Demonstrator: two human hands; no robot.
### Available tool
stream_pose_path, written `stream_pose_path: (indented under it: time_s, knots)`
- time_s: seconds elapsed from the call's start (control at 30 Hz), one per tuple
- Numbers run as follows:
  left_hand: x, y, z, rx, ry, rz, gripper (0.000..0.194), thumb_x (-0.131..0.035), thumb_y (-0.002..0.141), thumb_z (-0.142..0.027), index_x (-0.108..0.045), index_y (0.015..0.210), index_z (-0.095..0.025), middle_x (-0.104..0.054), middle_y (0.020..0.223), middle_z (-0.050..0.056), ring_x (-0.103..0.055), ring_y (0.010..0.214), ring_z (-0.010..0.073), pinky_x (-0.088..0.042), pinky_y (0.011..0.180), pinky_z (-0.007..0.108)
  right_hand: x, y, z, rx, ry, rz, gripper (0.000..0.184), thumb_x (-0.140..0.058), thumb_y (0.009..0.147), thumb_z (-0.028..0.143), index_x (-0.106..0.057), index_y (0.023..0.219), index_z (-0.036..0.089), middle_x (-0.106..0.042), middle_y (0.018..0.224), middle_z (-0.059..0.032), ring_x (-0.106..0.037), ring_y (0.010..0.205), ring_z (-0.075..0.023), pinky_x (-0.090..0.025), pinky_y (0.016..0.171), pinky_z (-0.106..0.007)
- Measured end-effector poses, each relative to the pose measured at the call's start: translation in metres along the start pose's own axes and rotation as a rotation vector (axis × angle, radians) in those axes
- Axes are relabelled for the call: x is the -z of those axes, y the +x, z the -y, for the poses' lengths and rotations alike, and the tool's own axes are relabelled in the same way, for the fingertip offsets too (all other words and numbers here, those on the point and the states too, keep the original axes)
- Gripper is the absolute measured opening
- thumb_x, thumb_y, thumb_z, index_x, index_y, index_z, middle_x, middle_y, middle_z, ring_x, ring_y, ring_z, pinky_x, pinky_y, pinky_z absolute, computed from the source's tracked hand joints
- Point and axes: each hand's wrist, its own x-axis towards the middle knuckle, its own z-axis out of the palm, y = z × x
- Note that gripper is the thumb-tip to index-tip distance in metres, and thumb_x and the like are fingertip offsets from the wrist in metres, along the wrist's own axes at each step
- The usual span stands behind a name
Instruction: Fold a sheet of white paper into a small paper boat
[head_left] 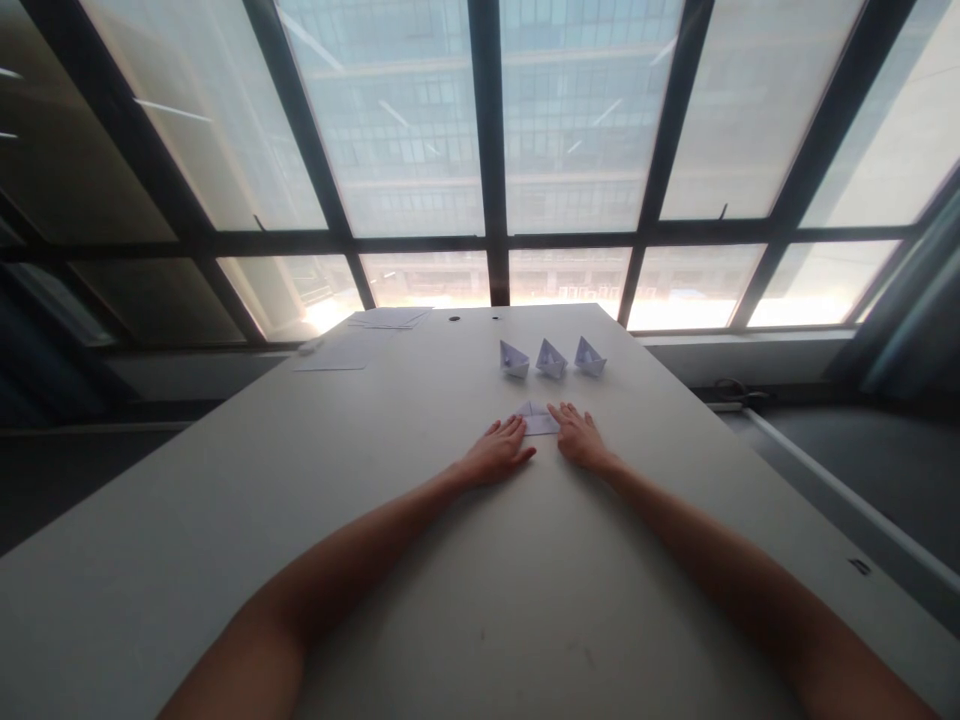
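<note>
A partly folded sheet of white paper (541,425) lies flat on the table, its upper part coming to a point and a straight band along its lower edge. On its left end rest the fingers of my left hand (501,452), stretched out with the thumb apart. My right hand (579,435) presses its right end, fingers spread and lying flat. Just beyond stand three folded paper boats, the left one (514,360), the middle one (551,359) and the right one (589,357), in a row.
Several flat sheets of paper (337,352) lie at the table's far left corner. The white table (420,420) reaches toward large dark-framed windows (491,150). Two small dark round spots mark its far end. A pale rail (847,480) runs beyond the right edge.
</note>
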Motion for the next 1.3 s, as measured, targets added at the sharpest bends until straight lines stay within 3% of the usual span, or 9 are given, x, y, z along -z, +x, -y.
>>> stream_pose_path:
  time_s: [0.2,0.37,0.57,0.77,1.07,1.3]
  knots:
    - [0.0,0.001,-0.001,0.207,0.027,-0.018,0.072,-0.03,0.1,-0.057,-0.032,0.15,-0.004,-0.023,0.158,0.026,-0.016,0.15,0.034,-0.016,0.119,0.052,-0.002,-0.003,-0.004,-0.072,-0.02,-0.051,0.071,-0.037,0.084,0.007,-0.033,0.154,0.01,-0.034,0.157,-0.0174,-0.028,0.147,-0.0305,-0.022,0.119,-0.049]
    - [-0.007,0.001,0.006,0.203,0.018,-0.077,0.062,-0.033,0.102,-0.05,-0.036,0.149,-0.01,-0.028,0.158,0.022,-0.021,0.149,0.0317,-0.02,0.119,0.051,-0.003,-0.003,-0.004,-0.085,0.009,-0.135,0.059,-0.038,0.088,0.01,-0.047,0.146,0.014,-0.047,0.15,-0.0145,-0.039,0.141,-0.0276,-0.026,0.117,-0.043]
    - [-0.002,0.002,0.012,0.141,-0.023,-0.184,0.045,-0.032,0.103,-0.032,-0.052,0.141,-0.02,-0.049,0.149,0.01,-0.039,0.142,0.0258,-0.029,0.117,0.044,0.006,-0.004,0.001,0.032,0.056,-0.235,0.042,-0.047,0.096,0.031,-0.06,0.132,0.012,-0.064,0.13,-0.0139,-0.054,0.122,-0.0256,-0.035,0.108,-0.034]
    - [0.006,0.003,0.013,0.108,-0.102,-0.258,0.042,-0.046,0.096,-0.022,-0.058,0.136,-0.023,-0.061,0.136,0.005,-0.054,0.126,0.0212,-0.038,0.112,0.036,0.012,-0.008,0.002,0.05,0.034,-0.225,0.042,-0.053,0.094,0.033,-0.059,0.132,0.015,-0.065,0.125,-0.0131,-0.053,0.118,-0.027,-0.037,0.104,-0.035]
    - [0.006,0.001,0.014,0.083,-0.153,-0.273,0.039,-0.054,0.095,-0.025,-0.059,0.134,-0.022,-0.064,0.13,0.006,-0.057,0.119,0.0221,-0.042,0.106,0.034,0.012,-0.006,-0.004,0.083,0.133,-0.218,0.052,-0.061,0.09,0.036,-0.051,0.138,0.018,-0.063,0.119,-0.0125,-0.053,0.113,-0.0263,-0.039,0.099,-0.036]
    - [0.007,0.0,0.014,0.074,-0.174,-0.314,0.039,-0.06,0.092,-0.024,-0.06,0.131,-0.022,-0.065,0.124,0.006,-0.057,0.115,0.0223,-0.044,0.104,0.034,0.014,-0.006,-0.004,0.106,0.223,-0.239,0.054,-0.066,0.088,0.029,-0.049,0.138,0.022,-0.06,0.116,-0.0089,-0.059,0.107,-0.0232,-0.043,0.094,-0.034]
